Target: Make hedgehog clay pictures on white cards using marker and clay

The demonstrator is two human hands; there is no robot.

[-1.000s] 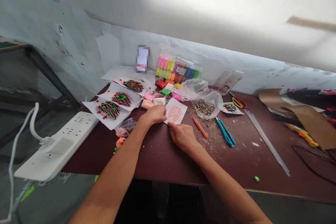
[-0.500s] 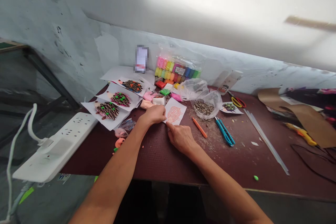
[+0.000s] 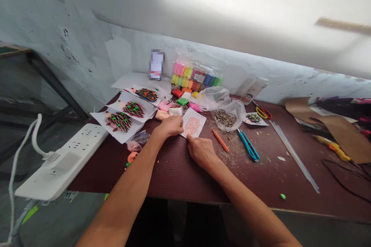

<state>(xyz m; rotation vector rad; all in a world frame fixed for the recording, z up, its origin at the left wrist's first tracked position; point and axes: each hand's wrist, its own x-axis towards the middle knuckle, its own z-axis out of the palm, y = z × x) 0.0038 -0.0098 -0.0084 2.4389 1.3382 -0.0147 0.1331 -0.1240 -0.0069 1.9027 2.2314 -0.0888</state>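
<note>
A white paper card (image 3: 199, 120) with an orange hedgehog-like drawing lies on the table between my hands. My left hand (image 3: 173, 125) is closed at its left edge, the fingertips gripping the corner. The fingers of my right hand (image 3: 203, 152) are curled, except the index finger, whose tip presses a small peach clay piece (image 3: 188, 131) at the card's lower left. Lumps of peach clay (image 3: 162, 115) and white clay (image 3: 175, 111) sit just beyond my left hand. Right of the card are an orange pen-like tool (image 3: 220, 141) and a bag of dark seed-like pieces (image 3: 225, 119).
Finished spiky hedgehog cards (image 3: 118, 121) lie at left, beside a white power strip (image 3: 60, 162). Colored clay packs (image 3: 197, 77) lean on the wall. Blue-handled tweezers (image 3: 248, 145), scissors (image 3: 263, 112), clear glue sticks (image 3: 294, 156) and a yellow glue gun (image 3: 333, 148) lie at right.
My right hand has shifted slightly up and to the right, its index fingertip moving from the card's lower edge onto the peach clay piece. My left hand stays at the card's edge.
</note>
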